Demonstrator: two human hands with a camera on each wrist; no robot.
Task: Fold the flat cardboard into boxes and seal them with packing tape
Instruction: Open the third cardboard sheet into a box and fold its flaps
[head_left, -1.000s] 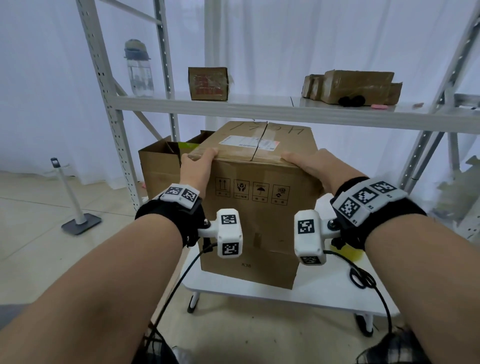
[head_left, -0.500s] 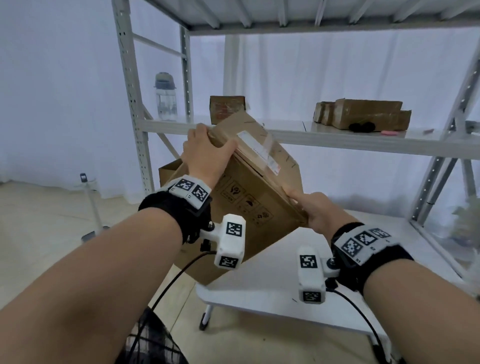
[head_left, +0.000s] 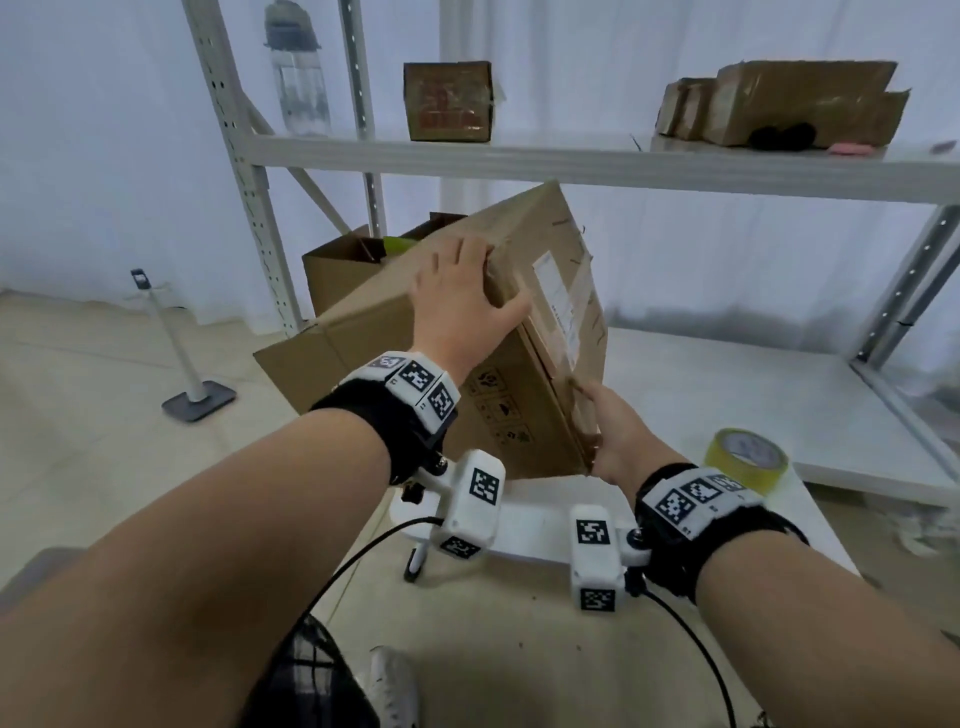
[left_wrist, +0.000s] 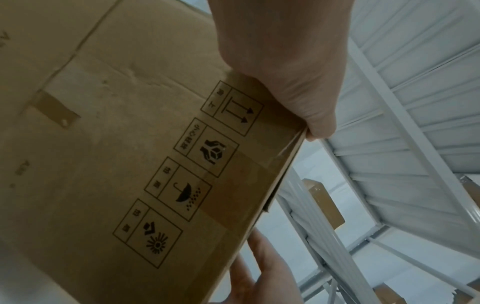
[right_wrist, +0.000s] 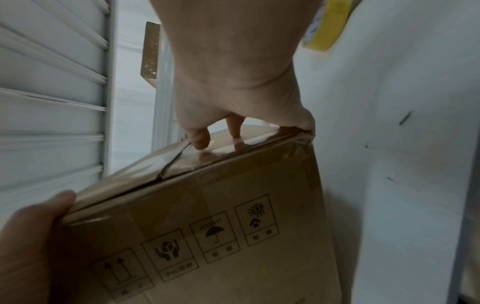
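On your far left a grey floor stand with a thin white pole (head_left: 179, 358) sits on the pale floor, and a clear water bottle (head_left: 297, 67) stands on the white metal shelf (head_left: 571, 161) above. Next along, an open brown carton (head_left: 343, 270) sits behind the shelf post. Your left hand (head_left: 462, 301) lies over the upper edge of the large taped brown cardboard box (head_left: 395, 353), fingers spread across its upper side and thumb hooked onto the taped, labelled face, so it is grasping the box. The box is tilted steeply, its taped face turned to the right, with only its low corner near the small white table (head_left: 540, 530); whether it touches the top, you cannot tell. The row of black handling symbols (left_wrist: 187, 170) runs along the side facing you. Your right hand (head_left: 618, 436) clasps the lower corner, its fingertips (right_wrist: 200, 139) pressed on the glossy tape. Just right of that hand, a yellow roll of packing tape (head_left: 745, 457) lies on the table.
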